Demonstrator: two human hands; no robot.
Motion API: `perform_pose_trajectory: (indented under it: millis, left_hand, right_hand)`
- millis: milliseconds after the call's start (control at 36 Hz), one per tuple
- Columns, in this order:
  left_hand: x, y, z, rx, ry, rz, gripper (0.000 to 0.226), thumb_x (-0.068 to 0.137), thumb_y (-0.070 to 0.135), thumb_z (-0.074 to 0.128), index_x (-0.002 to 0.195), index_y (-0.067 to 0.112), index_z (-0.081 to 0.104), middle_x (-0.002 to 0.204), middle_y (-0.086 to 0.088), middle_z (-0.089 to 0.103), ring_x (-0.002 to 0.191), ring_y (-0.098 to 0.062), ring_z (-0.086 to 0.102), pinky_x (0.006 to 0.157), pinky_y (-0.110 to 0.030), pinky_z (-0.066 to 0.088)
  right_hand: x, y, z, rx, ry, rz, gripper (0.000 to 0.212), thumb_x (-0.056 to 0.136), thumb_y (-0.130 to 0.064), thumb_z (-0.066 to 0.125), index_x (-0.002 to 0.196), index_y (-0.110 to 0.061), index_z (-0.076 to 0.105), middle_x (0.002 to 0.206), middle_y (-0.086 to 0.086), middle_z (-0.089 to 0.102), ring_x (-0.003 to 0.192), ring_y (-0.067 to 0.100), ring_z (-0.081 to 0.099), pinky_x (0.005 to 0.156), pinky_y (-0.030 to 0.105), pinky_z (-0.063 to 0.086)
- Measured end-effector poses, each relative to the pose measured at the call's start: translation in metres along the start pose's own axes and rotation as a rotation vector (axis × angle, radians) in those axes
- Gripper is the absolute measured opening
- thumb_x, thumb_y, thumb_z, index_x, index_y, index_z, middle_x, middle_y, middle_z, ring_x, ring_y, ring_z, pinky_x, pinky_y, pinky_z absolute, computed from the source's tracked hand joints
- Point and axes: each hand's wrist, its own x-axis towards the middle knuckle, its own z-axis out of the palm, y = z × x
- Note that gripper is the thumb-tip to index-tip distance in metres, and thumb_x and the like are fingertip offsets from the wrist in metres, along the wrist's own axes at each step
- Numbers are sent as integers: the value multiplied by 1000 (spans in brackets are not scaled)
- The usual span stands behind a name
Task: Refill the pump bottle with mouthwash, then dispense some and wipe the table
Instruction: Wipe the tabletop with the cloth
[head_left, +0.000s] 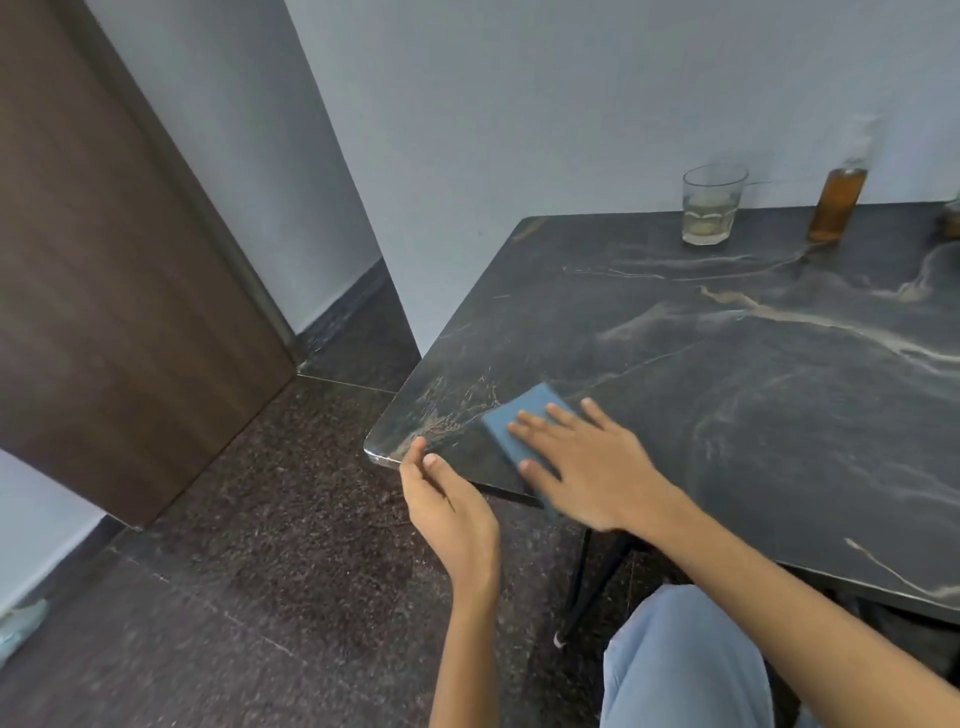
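Blue cloth (524, 441) lies folded flat at the near left corner of the dark marbled worktop (727, 364), overhanging the near edge a little; the right hand (587, 467) presses on it with straight, spread fingers (535, 423), palm down, gripping nothing. The left hand (452, 514) hovers just off the corner with fingers loosely curled and empty, thumb near the edge. Wiping seems to be the step in hand; the risk, as I judge it, is that a push toward the near left carries the cloth off the worktop onto the floor, since only flat pressure holds it. Far right, well apart from the hands, stand a glass (712, 210) with a little pale liquid and an amber bottle (836, 205); its top is blurred.
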Motion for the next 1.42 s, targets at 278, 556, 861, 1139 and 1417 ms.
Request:
perform_pose_trajectory:
  millis: [278,556,861,1139,1417]
  left_hand:
    - [-19,11,16,57,-150,35,31,102,18,35,127,11,53,118,6,55,106,-5,51,75,4,35]
    - [-22,5,19,152,-323,75,30,101,26,38,124,17,54,118,9,55,109,-6,50,79,-8,35]
    - [-40,18,30,194,-426,52,29,101,27,39,123,17,54,108,11,52,99,-5,47,83,-20,33]
    - [-47,22,34,272,-529,85,41,101,30,38,137,14,44,139,-3,48,127,-18,44,97,-26,32]
    - [-62,29,46,273,-623,85,43,100,32,38,140,16,41,144,-1,43,129,-17,41,96,-23,29]
  right_hand:
    - [43,-16,-9,73,-97,-2,49,102,-31,18,150,-20,14,157,-1,10,144,27,4,117,36,2]
    - [-93,28,-10,36,61,170,51,99,-41,19,149,-32,11,155,-15,9,144,10,2,115,25,0]
    - [6,75,-26,-11,11,616,53,100,-32,21,149,-15,13,157,2,10,143,34,6,116,43,6]
    - [-68,17,-5,56,35,112,49,102,-36,18,149,-25,16,157,-5,14,144,22,6,116,33,2]
    - [-143,138,-42,28,18,718,53,100,-39,18,150,-22,11,158,-3,8,144,24,8,116,36,8]
